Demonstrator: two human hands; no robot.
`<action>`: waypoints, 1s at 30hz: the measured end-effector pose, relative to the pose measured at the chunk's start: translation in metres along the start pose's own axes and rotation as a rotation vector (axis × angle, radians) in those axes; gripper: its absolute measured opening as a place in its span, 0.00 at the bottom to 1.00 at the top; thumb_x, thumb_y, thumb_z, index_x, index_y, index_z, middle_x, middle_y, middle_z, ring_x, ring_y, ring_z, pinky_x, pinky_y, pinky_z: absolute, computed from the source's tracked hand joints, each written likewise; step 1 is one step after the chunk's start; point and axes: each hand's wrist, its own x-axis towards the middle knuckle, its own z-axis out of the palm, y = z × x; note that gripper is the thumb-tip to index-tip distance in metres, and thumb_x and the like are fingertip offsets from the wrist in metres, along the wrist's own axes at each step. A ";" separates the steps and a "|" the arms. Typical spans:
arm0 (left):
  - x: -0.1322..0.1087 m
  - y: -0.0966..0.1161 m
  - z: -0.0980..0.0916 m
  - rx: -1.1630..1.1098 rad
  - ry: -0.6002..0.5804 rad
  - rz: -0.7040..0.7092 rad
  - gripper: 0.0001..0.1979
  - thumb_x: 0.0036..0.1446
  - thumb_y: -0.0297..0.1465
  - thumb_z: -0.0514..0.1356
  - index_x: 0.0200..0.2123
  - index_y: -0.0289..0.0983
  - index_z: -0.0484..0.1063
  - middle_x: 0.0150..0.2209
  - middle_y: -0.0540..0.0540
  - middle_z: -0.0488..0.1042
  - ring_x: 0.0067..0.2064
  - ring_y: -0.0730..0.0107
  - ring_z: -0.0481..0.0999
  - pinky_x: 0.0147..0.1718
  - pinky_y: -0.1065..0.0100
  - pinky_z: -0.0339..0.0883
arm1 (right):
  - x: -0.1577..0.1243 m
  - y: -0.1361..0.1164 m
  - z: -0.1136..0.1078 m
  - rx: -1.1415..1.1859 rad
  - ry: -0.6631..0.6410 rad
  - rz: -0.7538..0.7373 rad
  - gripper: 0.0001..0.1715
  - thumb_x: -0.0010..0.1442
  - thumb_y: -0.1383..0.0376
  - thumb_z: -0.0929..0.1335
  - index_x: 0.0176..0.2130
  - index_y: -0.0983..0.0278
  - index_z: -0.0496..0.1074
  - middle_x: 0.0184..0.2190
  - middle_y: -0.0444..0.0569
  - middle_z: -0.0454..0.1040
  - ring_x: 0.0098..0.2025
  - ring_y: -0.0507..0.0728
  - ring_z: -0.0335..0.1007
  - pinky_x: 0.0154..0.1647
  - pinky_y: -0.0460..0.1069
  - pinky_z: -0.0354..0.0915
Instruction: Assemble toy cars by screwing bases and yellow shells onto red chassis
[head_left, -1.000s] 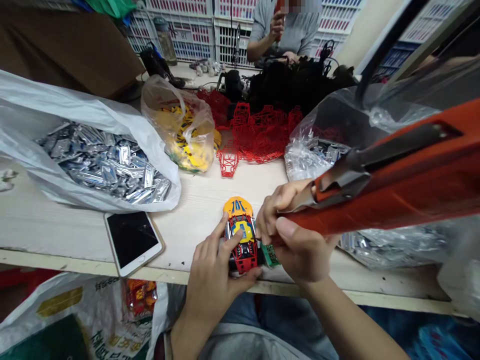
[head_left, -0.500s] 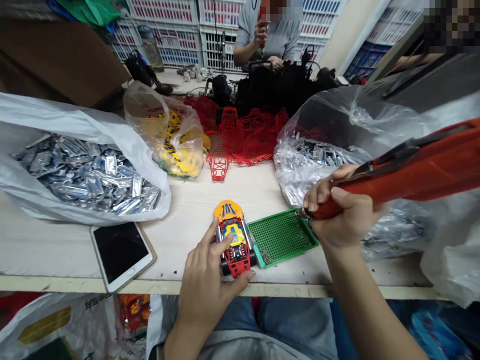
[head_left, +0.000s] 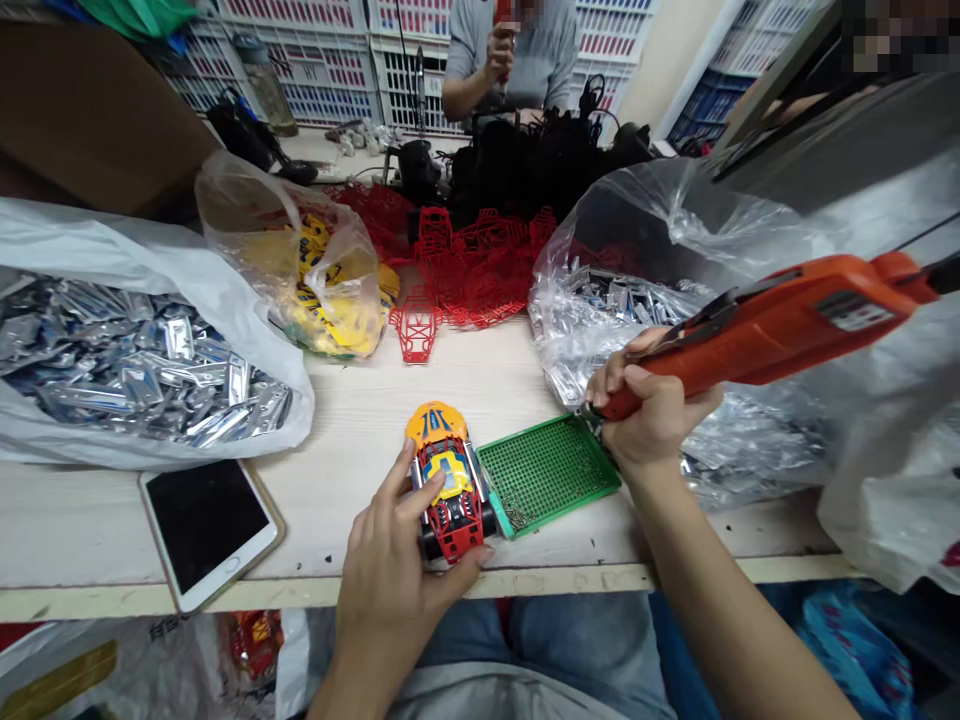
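Near the table's front edge lies a toy car [head_left: 448, 480], its front orange, its middle yellow and its rear frame red. My left hand [head_left: 397, 540] holds it from the left, thumb at the rear end and fingers along the side and top. In my right hand [head_left: 649, 405] is an orange electric screwdriver [head_left: 772, 325], fingers wrapped round its front end. The tip points left and down over the far right corner of a green mesh tray [head_left: 551, 465]. Small screws [head_left: 517, 515] lie in the tray's near left corner. The tray stands right beside the car.
A white bag of silvery parts [head_left: 150, 350] and a phone [head_left: 210, 525] lie left. Behind are a bag of yellow parts [head_left: 337, 300] and red frames [head_left: 480, 270]. Another clear bag [head_left: 600, 300] stands right. A co-worker [head_left: 510, 65] sits opposite, holding an orange tool.
The view has shifted, so the whole scene sits further left. The left hand still holds the toy car, and the screwdriver stays at the tray's far right corner, with more of its body showing.
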 end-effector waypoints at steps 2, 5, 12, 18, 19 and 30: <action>0.000 -0.001 0.000 0.003 -0.005 0.008 0.29 0.65 0.50 0.62 0.60 0.39 0.63 0.69 0.26 0.64 0.63 0.44 0.75 0.45 0.51 0.76 | 0.001 -0.001 0.001 0.000 0.019 0.009 0.08 0.45 0.67 0.68 0.31 0.60 0.70 0.14 0.34 0.63 0.12 0.49 0.56 0.14 0.45 0.55; 0.000 -0.002 0.001 0.007 -0.009 0.009 0.31 0.64 0.51 0.62 0.61 0.39 0.61 0.69 0.26 0.64 0.64 0.44 0.75 0.45 0.52 0.76 | 0.002 -0.008 0.005 0.012 0.054 0.002 0.08 0.44 0.68 0.68 0.30 0.61 0.71 0.14 0.34 0.63 0.12 0.49 0.56 0.13 0.44 0.55; 0.005 0.005 -0.001 0.032 -0.022 -0.032 0.35 0.66 0.56 0.55 0.64 0.39 0.59 0.67 0.26 0.67 0.61 0.45 0.77 0.46 0.51 0.76 | -0.011 -0.061 0.029 0.189 -0.153 0.016 0.10 0.45 0.72 0.69 0.30 0.60 0.71 0.15 0.36 0.66 0.12 0.51 0.60 0.13 0.47 0.62; 0.007 0.010 -0.003 0.018 -0.014 -0.057 0.33 0.66 0.56 0.54 0.64 0.41 0.60 0.65 0.28 0.70 0.60 0.44 0.78 0.46 0.51 0.75 | -0.048 -0.066 0.063 0.265 -0.445 0.243 0.11 0.56 0.63 0.74 0.34 0.56 0.67 0.19 0.37 0.65 0.15 0.52 0.63 0.18 0.50 0.65; 0.007 0.009 -0.004 0.019 -0.019 -0.057 0.33 0.66 0.57 0.54 0.64 0.41 0.60 0.65 0.28 0.70 0.60 0.44 0.78 0.45 0.51 0.75 | -0.052 -0.063 0.068 0.282 -0.448 0.243 0.11 0.57 0.62 0.74 0.35 0.56 0.66 0.19 0.37 0.64 0.15 0.52 0.62 0.17 0.49 0.63; 0.007 0.012 -0.004 0.032 -0.035 -0.069 0.33 0.64 0.57 0.57 0.61 0.40 0.64 0.65 0.29 0.71 0.57 0.46 0.80 0.46 0.52 0.74 | -0.059 -0.051 0.080 0.285 -0.482 0.220 0.11 0.58 0.65 0.73 0.35 0.56 0.66 0.20 0.37 0.64 0.15 0.51 0.60 0.17 0.49 0.61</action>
